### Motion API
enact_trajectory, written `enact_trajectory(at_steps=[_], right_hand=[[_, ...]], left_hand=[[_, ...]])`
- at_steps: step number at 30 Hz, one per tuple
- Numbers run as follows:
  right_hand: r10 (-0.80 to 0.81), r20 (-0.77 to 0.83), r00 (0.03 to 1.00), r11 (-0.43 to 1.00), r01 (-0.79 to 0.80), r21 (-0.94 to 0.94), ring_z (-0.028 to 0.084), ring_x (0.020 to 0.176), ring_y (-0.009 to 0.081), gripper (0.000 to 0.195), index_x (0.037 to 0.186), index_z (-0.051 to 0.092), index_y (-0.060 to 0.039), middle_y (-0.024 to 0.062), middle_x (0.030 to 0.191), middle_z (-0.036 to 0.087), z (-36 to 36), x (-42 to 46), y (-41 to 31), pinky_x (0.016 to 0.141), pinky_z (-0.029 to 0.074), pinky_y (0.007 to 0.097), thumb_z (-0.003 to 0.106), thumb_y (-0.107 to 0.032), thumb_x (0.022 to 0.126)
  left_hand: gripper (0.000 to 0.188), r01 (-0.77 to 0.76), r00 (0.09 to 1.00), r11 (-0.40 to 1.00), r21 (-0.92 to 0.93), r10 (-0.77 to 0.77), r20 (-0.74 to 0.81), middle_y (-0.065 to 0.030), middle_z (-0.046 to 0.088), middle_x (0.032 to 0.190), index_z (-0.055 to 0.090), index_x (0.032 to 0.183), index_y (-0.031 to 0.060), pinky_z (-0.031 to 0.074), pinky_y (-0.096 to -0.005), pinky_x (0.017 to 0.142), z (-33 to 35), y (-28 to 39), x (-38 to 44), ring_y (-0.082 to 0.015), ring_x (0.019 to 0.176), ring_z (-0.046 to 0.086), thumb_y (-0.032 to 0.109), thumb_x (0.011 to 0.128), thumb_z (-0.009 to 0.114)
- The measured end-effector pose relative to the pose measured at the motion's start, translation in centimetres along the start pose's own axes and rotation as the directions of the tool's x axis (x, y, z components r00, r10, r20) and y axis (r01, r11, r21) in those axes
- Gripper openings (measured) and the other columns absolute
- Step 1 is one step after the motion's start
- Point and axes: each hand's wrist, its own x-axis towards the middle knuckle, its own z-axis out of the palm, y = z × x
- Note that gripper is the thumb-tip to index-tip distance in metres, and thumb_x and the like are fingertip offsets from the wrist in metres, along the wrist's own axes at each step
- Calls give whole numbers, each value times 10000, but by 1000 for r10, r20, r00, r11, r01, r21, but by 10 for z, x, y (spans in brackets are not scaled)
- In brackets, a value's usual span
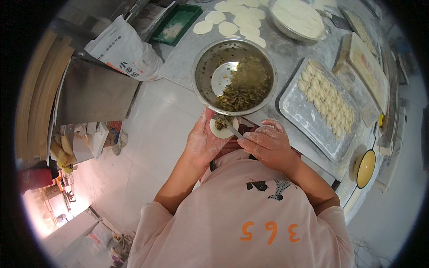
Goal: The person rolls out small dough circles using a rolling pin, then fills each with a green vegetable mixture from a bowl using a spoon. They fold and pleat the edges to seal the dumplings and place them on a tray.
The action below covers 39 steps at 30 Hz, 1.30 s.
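Observation:
On the palm of my left hand (201, 140) lies a round dough wrapper (223, 134) with a small heap of dark green filling (220, 124) on it. My right hand (268, 142) grips a flat metal spatula (233, 129), its tip at the filling. Just beyond both hands stands a steel bowl (201, 97), partly full of chopped green filling with a wet sheen. Flat dough rounds (228, 28) lie on the floured table (177, 63) behind the bowl. To the right, a metal tray (295, 114) holds rows of folded dumplings (323, 90).
A basin of pale dough or flour (296, 20) stands at the back right. A green tray (176, 26) and a white flour sack (125, 50) are at the upper left. Near the table's right edge is a yellow bowl (366, 169). Tiled floor (157, 124) shows left of the table.

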Motion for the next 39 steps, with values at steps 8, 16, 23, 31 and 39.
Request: enact_trajectory(at_steps=[8, 16, 23, 31, 39], right_hand=[[18, 49, 999, 1000, -17, -23, 596, 830, 132, 291, 1010, 697, -198, -46, 946, 602, -3, -18, -1, 877, 478, 400, 756, -185, 726], [20, 52, 998, 1000, -20, -1, 596, 852, 140, 287, 1025, 694, -180, -33, 966, 600, -10, -6, -7, 890, 480, 401, 738, -167, 742], [-19, 54, 998, 998, 23, -63, 595, 846, 146, 285, 1023, 694, -174, -20, 984, 595, 6, -15, -3, 892, 482, 406, 734, -150, 743], [67, 55, 996, 998, -66, -16, 606, 840, 132, 291, 1000, 701, -192, -41, 974, 611, -9, -18, -10, 885, 477, 409, 758, -160, 716], [108, 55, 993, 993, -105, -57, 613, 832, 127, 318, 1020, 690, -185, -40, 940, 617, -8, -37, -17, 894, 464, 418, 764, -168, 711]], left_hand=[[651, -8, 1000, 995, -98, 8, 4, -295, 408, 1398, 279, 1410, -93, 338, -490, 1122, -4, 4, 1, -401, 1303, 426, 435, 1034, 223], [597, -11, 1000, 997, -78, 11, 8, -266, 402, 1412, 294, 1417, -46, 323, -493, 1129, -11, -1, 7, -397, 1306, 418, 409, 1038, 221], [595, -27, 1000, 993, -111, 25, -18, -254, 418, 1404, 307, 1409, -50, 331, -486, 1125, -7, -1, 5, -380, 1304, 426, 408, 1039, 220], [578, -48, 999, 991, -122, 48, -3, -247, 443, 1385, 329, 1396, -48, 352, -478, 1113, -18, -2, 8, -372, 1282, 453, 396, 1041, 228], [552, -60, 998, 993, -104, 60, 3, -234, 418, 1417, 338, 1404, -35, 337, -463, 1125, -18, -15, 6, -361, 1305, 431, 370, 1040, 252]])
